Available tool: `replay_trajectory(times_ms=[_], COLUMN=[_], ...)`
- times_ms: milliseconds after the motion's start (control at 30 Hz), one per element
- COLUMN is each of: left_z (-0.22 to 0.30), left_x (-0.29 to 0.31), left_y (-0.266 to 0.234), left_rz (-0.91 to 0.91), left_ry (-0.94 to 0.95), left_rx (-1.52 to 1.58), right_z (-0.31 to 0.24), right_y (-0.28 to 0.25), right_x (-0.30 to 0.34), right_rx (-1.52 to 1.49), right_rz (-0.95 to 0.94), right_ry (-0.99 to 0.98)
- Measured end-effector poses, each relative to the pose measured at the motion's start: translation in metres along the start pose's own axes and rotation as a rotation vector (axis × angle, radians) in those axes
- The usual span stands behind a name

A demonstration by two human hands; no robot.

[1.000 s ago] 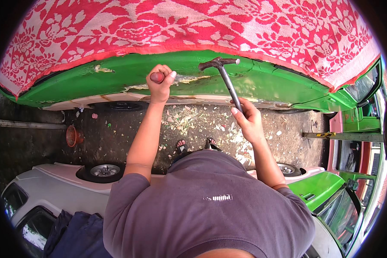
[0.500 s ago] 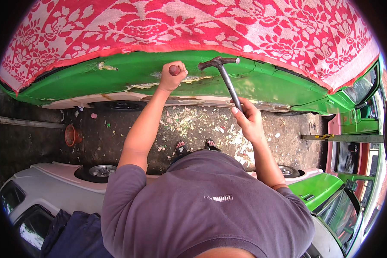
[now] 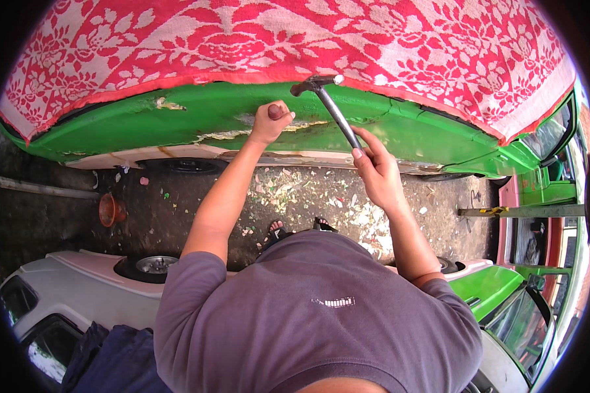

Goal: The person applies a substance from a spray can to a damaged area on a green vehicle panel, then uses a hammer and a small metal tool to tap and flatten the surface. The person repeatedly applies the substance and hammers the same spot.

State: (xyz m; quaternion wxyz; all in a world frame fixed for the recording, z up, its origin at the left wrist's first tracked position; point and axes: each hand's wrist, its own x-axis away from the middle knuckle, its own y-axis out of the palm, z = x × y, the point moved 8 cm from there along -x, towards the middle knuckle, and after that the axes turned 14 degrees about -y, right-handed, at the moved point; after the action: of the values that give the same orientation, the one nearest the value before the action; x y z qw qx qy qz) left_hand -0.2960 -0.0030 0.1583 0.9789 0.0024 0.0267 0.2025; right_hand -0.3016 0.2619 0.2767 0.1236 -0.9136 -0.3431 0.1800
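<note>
My left hand is closed round a tool with a rounded reddish-brown handle; its far end is hidden behind the fist. It is right by the green car panel, next to a strip of cracked, flaking filler. In my right hand is a hammer, gripped near the end of its metal shaft. The hammer's head is up to the right of my left fist, apart from it, and overlaps the cloth's edge in the picture.
A red and pale floral cloth covers the car's top. Paint and filler chips litter the ground around my feet. An orange pot lies at the left by a pole. Behind me stands another vehicle, partly grey and green.
The hammer's head has moved up and to the left, nearer my left fist. My left hand has shifted slightly right along the panel with its tool.
</note>
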Motion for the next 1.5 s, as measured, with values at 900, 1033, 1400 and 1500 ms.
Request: replay_trajectory(times_ms=[900,1033,1400,1500], left_z=[-0.009,-0.009,-0.013,-0.004], left_x=[-0.013,-0.002,0.004,0.004], left_y=[0.004,0.01,0.001,0.006], left_rz=[-0.004,-0.017,0.029,0.037], left_ry=[0.053,0.047,0.012,0.047], left_rx=[-0.083,-0.071,-0.006,-0.025], right_z=[-0.027,-0.026,-0.008,0.002], right_y=[0.014,0.018,0.019,0.03], right_x=[-0.019,-0.007,-0.017,-0.024], right_rx=[0.285,0.289,0.243,0.344], right_rz=[-0.136,-0.127,-0.139,-0.271], right_ry=[-0.22,-0.222,-0.174,-0.106])
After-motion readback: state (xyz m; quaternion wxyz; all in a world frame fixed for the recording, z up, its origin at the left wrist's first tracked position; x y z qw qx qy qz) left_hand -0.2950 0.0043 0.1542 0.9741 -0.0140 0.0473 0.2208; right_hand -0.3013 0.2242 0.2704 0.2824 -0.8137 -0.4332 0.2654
